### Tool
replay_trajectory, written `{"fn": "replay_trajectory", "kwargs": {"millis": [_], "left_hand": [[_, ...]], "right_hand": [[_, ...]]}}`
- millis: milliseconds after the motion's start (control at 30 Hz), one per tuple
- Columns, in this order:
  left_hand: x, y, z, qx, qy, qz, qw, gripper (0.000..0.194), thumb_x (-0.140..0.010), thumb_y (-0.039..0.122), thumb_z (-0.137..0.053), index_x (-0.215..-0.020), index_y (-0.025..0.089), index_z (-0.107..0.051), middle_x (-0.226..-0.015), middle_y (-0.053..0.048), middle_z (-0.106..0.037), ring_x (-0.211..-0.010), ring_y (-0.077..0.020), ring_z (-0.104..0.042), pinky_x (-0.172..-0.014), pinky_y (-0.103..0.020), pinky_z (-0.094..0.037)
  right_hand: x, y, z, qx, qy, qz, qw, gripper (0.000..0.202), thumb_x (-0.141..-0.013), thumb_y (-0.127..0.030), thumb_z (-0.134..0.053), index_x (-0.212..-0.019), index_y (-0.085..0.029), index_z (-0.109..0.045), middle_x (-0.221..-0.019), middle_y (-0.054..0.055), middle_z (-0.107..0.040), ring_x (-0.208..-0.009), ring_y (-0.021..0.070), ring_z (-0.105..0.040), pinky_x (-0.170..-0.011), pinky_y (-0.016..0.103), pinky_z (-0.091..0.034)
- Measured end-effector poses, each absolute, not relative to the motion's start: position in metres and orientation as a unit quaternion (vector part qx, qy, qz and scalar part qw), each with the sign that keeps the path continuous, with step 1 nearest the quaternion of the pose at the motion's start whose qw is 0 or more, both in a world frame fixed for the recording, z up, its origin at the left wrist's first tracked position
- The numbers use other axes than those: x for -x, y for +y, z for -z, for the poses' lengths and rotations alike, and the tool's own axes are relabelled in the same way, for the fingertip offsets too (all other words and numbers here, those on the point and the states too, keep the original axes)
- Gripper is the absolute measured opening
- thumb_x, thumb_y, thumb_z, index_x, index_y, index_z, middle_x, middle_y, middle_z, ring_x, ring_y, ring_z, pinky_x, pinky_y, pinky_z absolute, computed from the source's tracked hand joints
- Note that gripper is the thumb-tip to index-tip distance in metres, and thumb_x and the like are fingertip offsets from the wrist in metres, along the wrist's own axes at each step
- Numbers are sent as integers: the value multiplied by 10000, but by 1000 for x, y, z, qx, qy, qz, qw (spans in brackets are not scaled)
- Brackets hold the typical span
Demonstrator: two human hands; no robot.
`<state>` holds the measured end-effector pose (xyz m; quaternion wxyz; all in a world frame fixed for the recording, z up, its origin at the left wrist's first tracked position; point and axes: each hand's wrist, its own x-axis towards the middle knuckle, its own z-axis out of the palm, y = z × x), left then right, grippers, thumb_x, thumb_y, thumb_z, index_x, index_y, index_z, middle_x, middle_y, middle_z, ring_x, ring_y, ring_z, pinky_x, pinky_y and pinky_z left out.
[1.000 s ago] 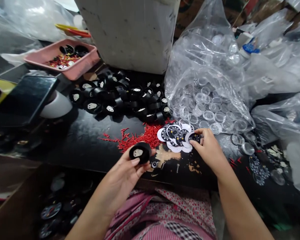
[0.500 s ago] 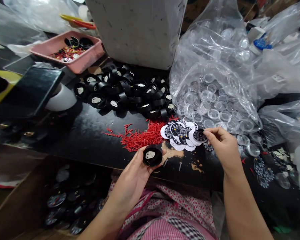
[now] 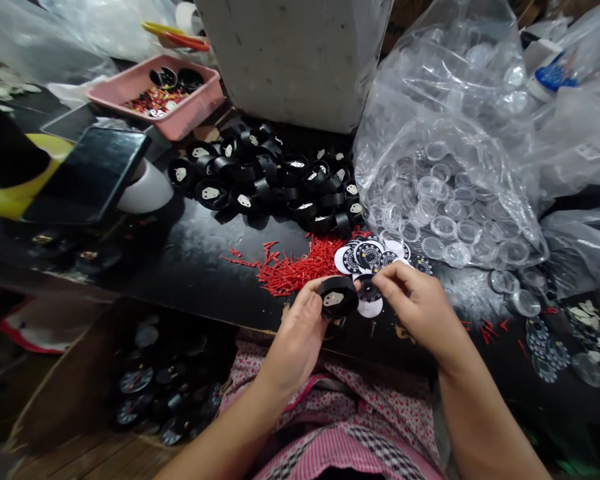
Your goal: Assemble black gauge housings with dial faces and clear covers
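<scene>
My left hand (image 3: 300, 330) grips a round black gauge housing (image 3: 336, 298), its open side tilted toward me with a pale metal plate inside. Close at its right, my right hand (image 3: 411, 303) pinches a black printed dial disc (image 3: 368, 289) by the edge. Behind the fingers lies a loose stack of white and black dial discs (image 3: 369, 255). A heap of small red pointers (image 3: 305, 267) spreads on the dark table (image 3: 195, 267) just left of the stack.
Many black housings (image 3: 260, 173) are piled behind the pointers. A clear bag of transparent round covers (image 3: 445, 200) stands at the right. Farther left are a pink tray (image 3: 200, 100) and a propped phone (image 3: 87, 177). Below the table edge, a box holds finished-looking gauges (image 3: 136, 380).
My right hand has brought the dial disc leftward from above the stack to beside the housing. My left hand has raised and tilted the housing. The view has shifted slightly.
</scene>
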<state>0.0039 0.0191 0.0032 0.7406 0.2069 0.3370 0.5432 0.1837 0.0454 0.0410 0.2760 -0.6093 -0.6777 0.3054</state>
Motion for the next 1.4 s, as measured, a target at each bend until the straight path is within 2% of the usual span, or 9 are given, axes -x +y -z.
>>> {"fn": "replay_trajectory", "kwargs": {"millis": [167,300,433,600,767,1000,1200,1300,1400], "left_hand": [[-3,14,-7,-156,362,-556,731,283,-878,461,-643,-1035,234,-703,-1101,-56,-755,-1116,-218,-668,-937,-311,-525],[-2,15,-10,-131,407,-564,706,265,-886,414,-644,-1075,235,-694,-1153,-55,-734,-1112,-231,-668,-953,-354,-532],[-4,13,-11,-161,413,-496,747,286,-895,363,-638,-1157,262,-692,-1271,-47,-686,-1192,-253,-620,-1001,-384,-508],[-4,8,-5,-215,439,-466,738,314,-873,381,-668,-1183,346,-700,-1321,16,-664,-1304,-267,-534,-1144,-430,-367],[-1,7,-2,-238,430,-448,747,331,-877,381,-655,-1204,343,-687,-1357,11,-639,-1285,-251,-553,-1112,-409,-407],[0,4,-3,-282,455,-438,722,297,-826,266,-703,-1123,283,-697,-1231,-31,-703,-1185,-238,-622,-1041,-366,-462],[16,-5,-4,-335,505,-417,677,281,-782,168,-716,-1055,231,-720,-1119,-64,-733,-1074,-237,-667,-984,-339,-485],[32,-7,-3,-290,538,-437,660,286,-811,238,-714,-1097,236,-699,-1112,-60,-733,-1068,-234,-672,-994,-346,-482],[44,-5,-3,-211,523,-499,658,238,-832,279,-707,-1062,230,-668,-1098,-53,-737,-1061,-228,-683,-996,-365,-496]], "right_hand": [[-168,35,-35,599,-569,-454,333,155,-883,-341,-610,-961,-208,-603,-781,-9,-620,-678,138,-566,-618,271,-441],[-161,31,-37,601,-560,-420,386,134,-905,-316,-598,-976,-226,-667,-877,18,-677,-800,166,-622,-728,311,-482],[-149,30,-46,561,-646,-364,368,201,-925,-215,-563,-1065,-261,-699,-953,25,-667,-876,165,-609,-810,327,-476],[-141,30,-44,608,-604,-374,355,74,-885,-262,-620,-946,-219,-625,-810,1,-610,-719,145,-565,-659,282,-455],[-147,31,-38,604,-561,-433,365,90,-875,-289,-624,-899,-219,-574,-768,-14,-594,-693,140,-563,-649,285,-446],[-150,24,-41,615,-588,-432,300,140,-857,-281,-619,-975,-222,-570,-834,-3,-605,-688,137,-560,-636,283,-456],[-152,10,-37,552,-639,-462,272,205,-906,-201,-529,-1103,-221,-582,-1015,42,-687,-862,164,-644,-759,309,-500],[-147,22,-36,557,-700,-388,224,145,-924,-222,-533,-1022,-211,-639,-996,45,-717,-907,197,-647,-808,351,-473],[-133,42,-32,592,-760,-240,117,140,-921,-195,-521,-887,-183,-656,-919,71,-718,-888,245,-626,-798,400,-421]]}}
